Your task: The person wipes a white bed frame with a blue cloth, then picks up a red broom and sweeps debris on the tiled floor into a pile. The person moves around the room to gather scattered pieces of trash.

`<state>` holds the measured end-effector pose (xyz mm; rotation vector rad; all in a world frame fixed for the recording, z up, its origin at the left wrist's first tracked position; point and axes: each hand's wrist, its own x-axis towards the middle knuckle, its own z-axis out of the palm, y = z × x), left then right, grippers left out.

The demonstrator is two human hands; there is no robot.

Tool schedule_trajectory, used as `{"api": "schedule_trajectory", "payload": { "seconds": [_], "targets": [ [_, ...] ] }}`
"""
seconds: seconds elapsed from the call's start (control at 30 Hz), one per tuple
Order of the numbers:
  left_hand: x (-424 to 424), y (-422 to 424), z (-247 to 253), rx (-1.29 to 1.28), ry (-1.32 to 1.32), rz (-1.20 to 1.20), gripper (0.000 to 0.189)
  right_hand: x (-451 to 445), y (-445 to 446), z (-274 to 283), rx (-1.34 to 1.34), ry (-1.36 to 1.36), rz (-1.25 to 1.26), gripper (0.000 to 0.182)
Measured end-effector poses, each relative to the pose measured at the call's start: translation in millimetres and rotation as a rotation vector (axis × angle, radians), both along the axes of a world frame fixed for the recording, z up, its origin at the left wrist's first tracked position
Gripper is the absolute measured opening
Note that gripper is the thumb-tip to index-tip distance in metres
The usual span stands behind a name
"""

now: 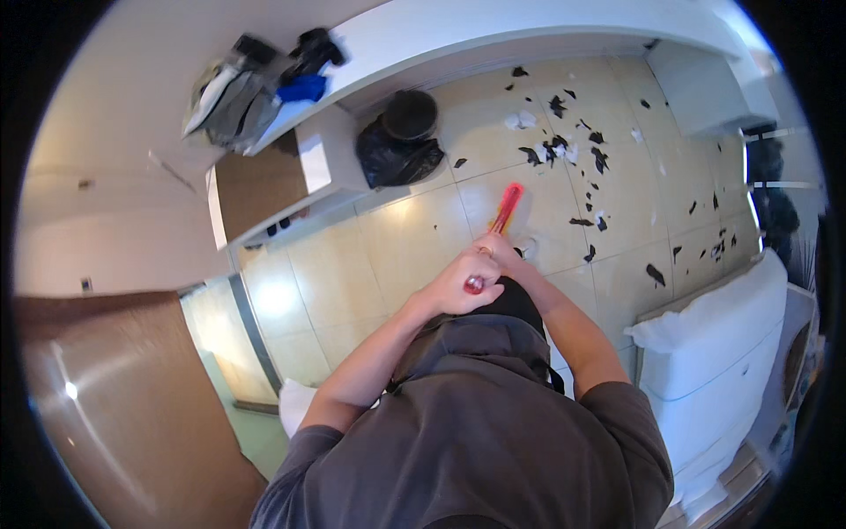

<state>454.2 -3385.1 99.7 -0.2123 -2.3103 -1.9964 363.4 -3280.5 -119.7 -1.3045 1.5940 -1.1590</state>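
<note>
My left hand [464, 278] is closed around the top end of the red handle of a long tool, probably a broom [507, 203]. Just below it, my right hand [499, 250] grips the same handle. The red far part of the tool slants away from me over the tiled floor [410, 231]; its lower end is too unclear to name surely. Black scraps [599, 159] and white crumpled scraps [521, 120] lie scattered ahead and to the right of the tool. Part of a shoe [527, 248] shows beside my right hand.
A black bin [410, 115] with a black plastic bag [396, 159] stands under a long white counter [529, 20]. A grey bag [241, 109] lies on the counter at left. A bed with white bedding [707, 370] is at right, a brown wooden surface [119, 397] at lower left.
</note>
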Motion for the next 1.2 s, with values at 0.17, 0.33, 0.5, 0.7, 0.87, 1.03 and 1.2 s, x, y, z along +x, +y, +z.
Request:
{"api": "schedule_trajectory", "payload": {
  "seconds": [0.17, 0.33, 0.5, 0.7, 0.87, 1.03, 1.2],
  "targets": [
    [177.5, -17.5, -3.0, 0.019, -0.029, 0.331, 0.032, 119.1, -52.3, 27.7, -0.099, 0.328, 0.312, 0.006],
    [301.0, -13.8, 20.5, 0.103, 0.080, 0.727, 0.035, 239.6, -106.2, 64.9, 0.096, 0.267, 0.635, 0.013],
    [321.8, -8.2, 46.3, -0.037, -0.024, 0.955, 0.037, 292.0, -143.0, 88.9, -0.047, 0.211, 0.900, 0.015],
    [253.9, -20.6, 36.8, -0.272, -0.130, 1.057, 0.038, 263.8, -166.5, 100.0, -0.098, 0.090, 1.017, 0.012],
    [152.7, -30.1, -18.3, -0.421, -0.277, 1.110, 0.035, 162.3, -156.8, 88.2, -0.108, 0.049, 0.920, 0.016],
    [-26.6, -12.9, -59.9, -0.331, -0.362, 0.743, 0.012, -6.8, -107.7, -1.2, -0.108, 0.007, 0.433, 0.018],
    [-190.4, 19.1, -40.5, -0.464, -0.222, 0.516, 0.020, -159.8, -56.2, 4.5, -0.055, 0.129, 0.171, 0.019]
  ]
}}
